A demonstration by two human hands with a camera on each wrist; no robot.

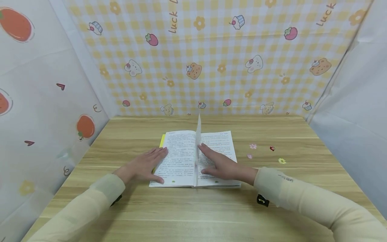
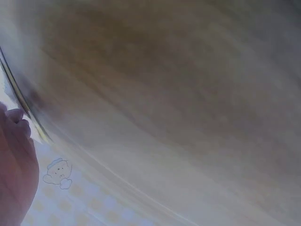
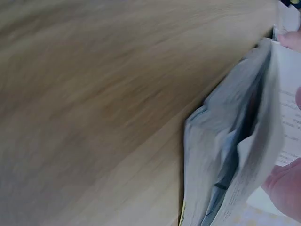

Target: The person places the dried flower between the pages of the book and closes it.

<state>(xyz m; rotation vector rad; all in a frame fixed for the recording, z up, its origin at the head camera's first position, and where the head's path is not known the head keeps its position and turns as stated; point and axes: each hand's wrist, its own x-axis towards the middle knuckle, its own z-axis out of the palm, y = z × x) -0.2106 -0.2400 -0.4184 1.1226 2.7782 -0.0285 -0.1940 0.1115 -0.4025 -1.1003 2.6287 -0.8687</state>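
Note:
An open book (image 1: 181, 158) with printed pages lies on the wooden table, a strip of yellow showing at its left edge. Near its middle a leaf (image 1: 198, 132) stands almost upright. My left hand (image 1: 145, 165) rests along the left page's outer edge, fingers extended and thumb at the lower corner. Over the right page, my right hand (image 1: 222, 165) reaches in from the right, its straight fingers at the standing leaf. In the right wrist view, the book's page edges (image 3: 202, 150) fan apart beside part of the hand (image 3: 288, 190). The left wrist view catches only part of my left hand (image 2: 16, 172).
Small flower-shaped pieces, including a yellow one (image 1: 282, 161) and a pink one (image 1: 253, 146), lie right of the book with a small red piece (image 1: 272, 148). A checkered cloth (image 1: 211, 50) hangs behind the table (image 1: 193, 215), with pale sheets at both sides.

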